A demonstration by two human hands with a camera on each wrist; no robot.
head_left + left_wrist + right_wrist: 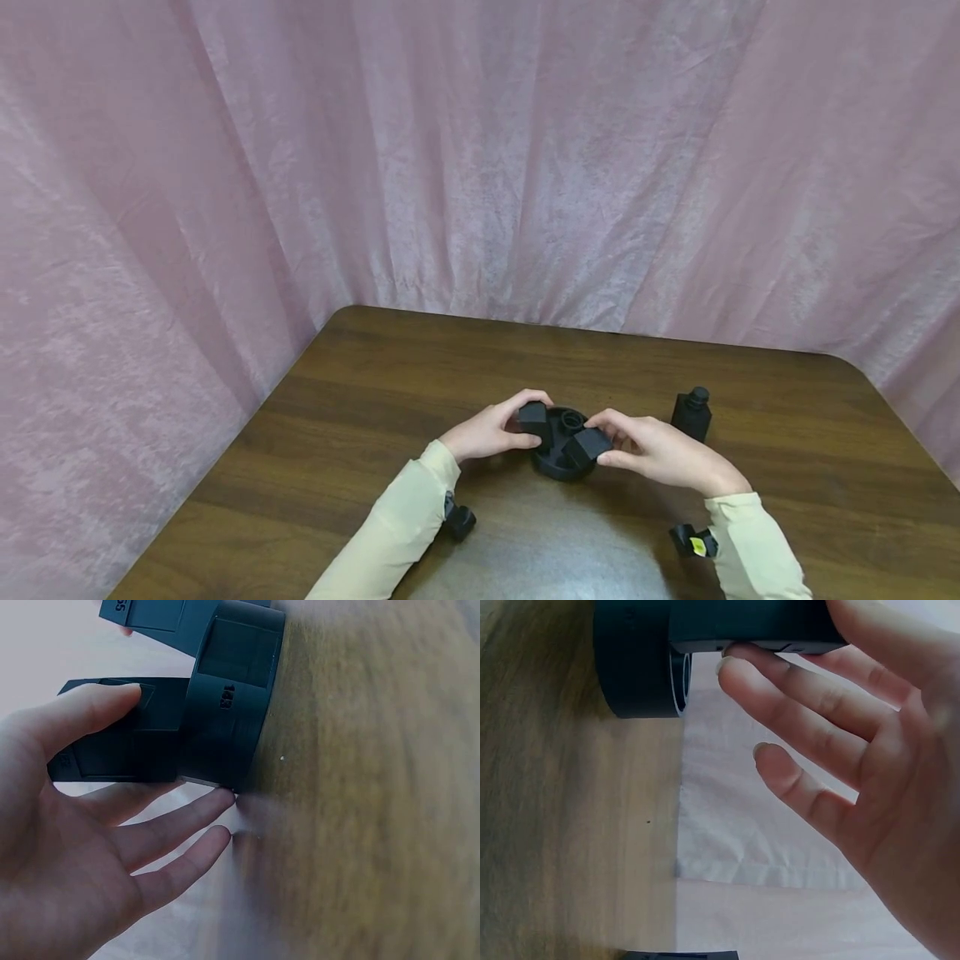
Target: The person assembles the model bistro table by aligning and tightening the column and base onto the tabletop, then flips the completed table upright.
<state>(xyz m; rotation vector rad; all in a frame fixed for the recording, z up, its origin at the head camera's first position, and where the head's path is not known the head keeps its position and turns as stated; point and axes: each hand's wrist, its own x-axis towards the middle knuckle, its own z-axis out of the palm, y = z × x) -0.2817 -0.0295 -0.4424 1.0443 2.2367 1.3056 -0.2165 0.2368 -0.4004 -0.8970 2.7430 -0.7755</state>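
On the table, a black round base (pixel 558 472) carries two black angular blocks and a black ring-like part (pixel 572 419). The left block (pixel 533 415) is held by my left hand (pixel 491 429), thumb on its near face and fingers behind. My right hand (pixel 663 450) pinches the right block (pixel 591 445), which leans outward. In the left wrist view, raised marks show on the side of the base (pixel 234 682), and the thumb lies flat on the block (pixel 112 761). The right wrist view shows the other block (pixel 757 622) under the right fingertips, with the ring and little fingers free.
A black square-shouldered bottle (pixel 692 414) with a round cap stands just behind the right hand. The brown wooden table (pixel 420 350) ends at a pink curtain (pixel 480 167). Each wrist wears a small black camera.
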